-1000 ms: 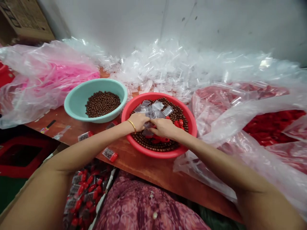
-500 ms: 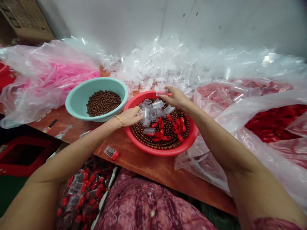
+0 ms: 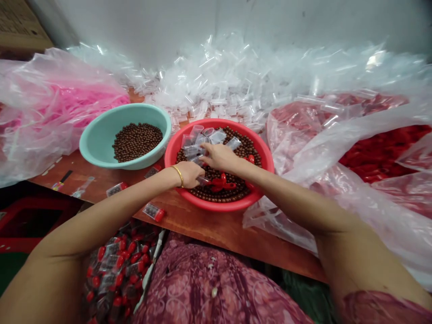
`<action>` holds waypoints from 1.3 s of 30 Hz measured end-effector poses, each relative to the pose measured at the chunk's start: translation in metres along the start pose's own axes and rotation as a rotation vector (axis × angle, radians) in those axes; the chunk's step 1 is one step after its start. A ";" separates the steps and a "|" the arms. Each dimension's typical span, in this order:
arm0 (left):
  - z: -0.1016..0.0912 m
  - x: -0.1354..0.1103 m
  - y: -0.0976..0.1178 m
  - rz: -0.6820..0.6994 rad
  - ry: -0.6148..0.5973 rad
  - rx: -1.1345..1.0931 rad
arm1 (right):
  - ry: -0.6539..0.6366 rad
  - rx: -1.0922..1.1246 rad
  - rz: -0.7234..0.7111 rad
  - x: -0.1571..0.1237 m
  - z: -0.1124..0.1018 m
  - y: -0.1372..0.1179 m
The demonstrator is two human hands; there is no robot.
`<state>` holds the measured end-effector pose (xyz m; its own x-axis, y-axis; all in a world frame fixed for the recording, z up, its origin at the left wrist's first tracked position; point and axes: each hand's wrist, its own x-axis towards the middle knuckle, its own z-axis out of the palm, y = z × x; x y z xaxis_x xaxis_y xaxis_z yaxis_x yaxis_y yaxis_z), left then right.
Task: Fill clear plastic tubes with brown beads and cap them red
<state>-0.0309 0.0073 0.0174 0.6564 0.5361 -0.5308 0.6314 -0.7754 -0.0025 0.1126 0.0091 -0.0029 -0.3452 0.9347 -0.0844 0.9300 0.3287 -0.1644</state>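
Note:
My left hand (image 3: 191, 174) is at the left front of a red basin (image 3: 221, 207), fingers closed on a small clear plastic container (image 3: 203, 181) whose end sticks out. Over the basin, my right hand (image 3: 220, 157) reaches in, its thumb and fingers apart beside a heap of clear containers (image 3: 193, 150). What touches its fingertips is hard to make out. Brown beads (image 3: 248, 146) fill the basin under the containers. Red caps (image 3: 221, 182) lie on the beads, partly hidden by my right arm.
A teal basin (image 3: 91, 139) of brown beads stands left. Filled, red-capped containers lie on the table (image 3: 189, 220) and in a box (image 3: 114, 270) below. Clear containers (image 3: 222, 76) are heaped behind. Bags hold pink pieces (image 3: 77, 103) and red pieces (image 3: 378, 153).
My right hand has moved from the basin's back rim down and left toward the heap, no longer showing the clear piece. My left hand has shifted slightly toward the front. The view has shifted.

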 end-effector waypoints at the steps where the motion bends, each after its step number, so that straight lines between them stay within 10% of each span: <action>1: 0.001 0.003 -0.003 -0.029 0.015 0.017 | 0.032 0.022 0.014 0.001 -0.002 0.003; 7: 0.001 0.010 -0.006 -0.104 0.052 0.088 | -0.278 -0.139 -0.221 -0.031 0.002 0.002; 13: 0.001 0.023 0.018 -0.055 0.007 0.083 | -0.253 -0.193 -0.121 -0.053 0.010 0.029; 26: 0.017 0.089 0.022 -0.098 -0.001 -0.668 | 0.380 0.591 -0.011 -0.068 0.014 0.065; 31: 0.012 0.081 0.010 0.030 -0.012 -1.364 | 0.646 0.785 0.066 -0.072 0.019 0.074; 39: 0.014 0.050 0.006 0.219 0.246 -1.715 | 0.632 1.321 0.286 -0.072 0.017 0.062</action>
<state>-0.0001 0.0254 -0.0209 0.7212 0.6385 -0.2688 0.1079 0.2797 0.9540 0.1931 -0.0403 -0.0235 0.2561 0.9608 0.1058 0.0529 0.0954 -0.9940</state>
